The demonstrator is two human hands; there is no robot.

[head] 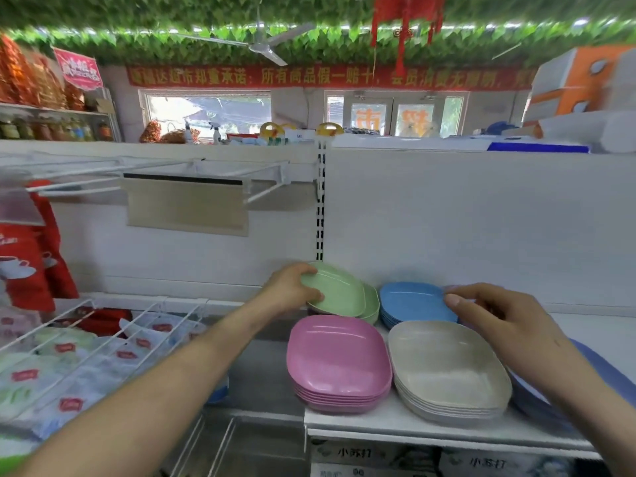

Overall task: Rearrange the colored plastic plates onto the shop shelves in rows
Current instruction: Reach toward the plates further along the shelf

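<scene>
As left hand (292, 288) grips green plate (339, 292), pink stack (339, 359) sits on shelf (378, 425).

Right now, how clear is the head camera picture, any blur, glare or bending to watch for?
Head view: the left hand gripping the green plate, the right hand and the pink stack read fairly sharp; the leafy ceiling and red banner are smeared; the windows are washed out; the wide lens stretches the forearms toward the corners.
</scene>
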